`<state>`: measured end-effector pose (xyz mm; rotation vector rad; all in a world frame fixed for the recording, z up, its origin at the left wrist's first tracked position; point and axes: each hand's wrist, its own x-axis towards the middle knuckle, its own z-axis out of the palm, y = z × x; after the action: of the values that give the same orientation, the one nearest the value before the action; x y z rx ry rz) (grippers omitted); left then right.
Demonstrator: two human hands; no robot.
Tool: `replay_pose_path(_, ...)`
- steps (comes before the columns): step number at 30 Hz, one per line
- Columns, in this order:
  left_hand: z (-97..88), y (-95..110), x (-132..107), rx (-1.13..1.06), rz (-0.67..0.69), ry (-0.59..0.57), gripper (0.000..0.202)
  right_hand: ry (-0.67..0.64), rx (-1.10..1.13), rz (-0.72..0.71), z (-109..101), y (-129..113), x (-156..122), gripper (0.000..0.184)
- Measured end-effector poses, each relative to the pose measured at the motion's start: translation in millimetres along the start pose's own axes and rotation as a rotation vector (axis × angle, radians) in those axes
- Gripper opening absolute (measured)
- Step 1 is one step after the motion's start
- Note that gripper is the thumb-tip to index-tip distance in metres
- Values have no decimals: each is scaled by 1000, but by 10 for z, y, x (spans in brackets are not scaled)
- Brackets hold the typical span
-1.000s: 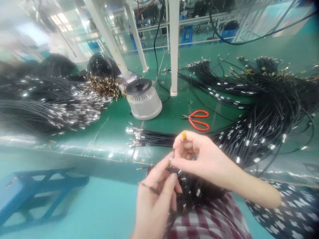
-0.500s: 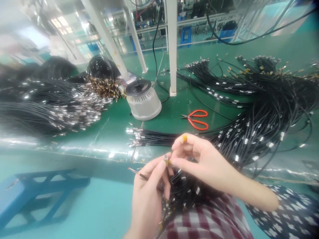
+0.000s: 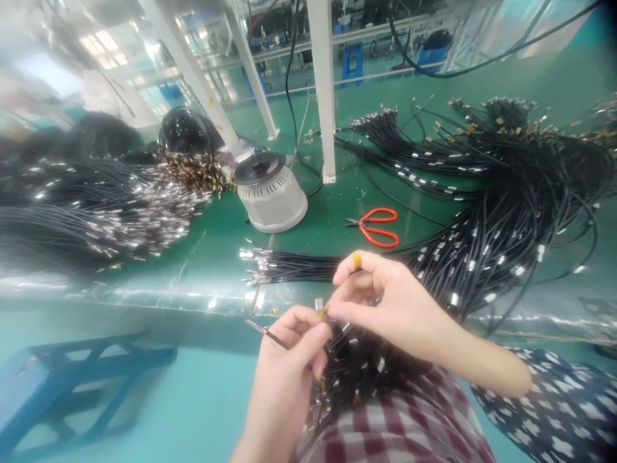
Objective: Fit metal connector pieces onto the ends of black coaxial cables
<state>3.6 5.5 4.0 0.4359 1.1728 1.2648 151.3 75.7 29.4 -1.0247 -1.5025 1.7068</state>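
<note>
Fingers of left hand pinched shut on a cable, right hand fingers nipping a ferrule, scissors at twelve o'clock on the worktop

bench: green mat top, glossy clear film along the near edge
left: blurred heap of black cables with silver ends; gold-tipped bunch just behind it
middle: white round device with black lid; red-handled scissors to its right, apart from it
near middle: small cable bundle, metal tips pointing left
right: large tangle of black cables, spilling over the near edge
far: white post standing on the mat
</note>
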Motion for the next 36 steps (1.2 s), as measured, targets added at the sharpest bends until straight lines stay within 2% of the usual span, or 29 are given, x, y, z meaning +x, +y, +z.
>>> replay_pose_path(8,7,-61,23,-46,-52,-78,23,-27,130,52,1,-7,42,32)
replay_pose_path(14,-29,-121,51,-59,-45,-92,24,-38,229,107,9,93,91,36)
replay_pose_path(18,-39,-110,62,-44,-40,-88,21,-30,288,35,64,152,87,35)
replay_pose_path(23,-32,-68,55,73,36,30,21,102,133,-105,137,122,21,34)
replay_pose_path(25,-40,-63,52,108,57,38,21,70,136,-99,132,115,21,33)
replay_pose_path(29,-59,-67,60,94,48,-30,19,-57,243,8,78,178,98,35)
replay_pose_path(33,-67,-57,80,42,27,-91,18,-66,276,-21,41,285,197,41)
replay_pose_path(36,-82,-50,105,10,4,-151,20,-159,385,15,22,325,244,43)
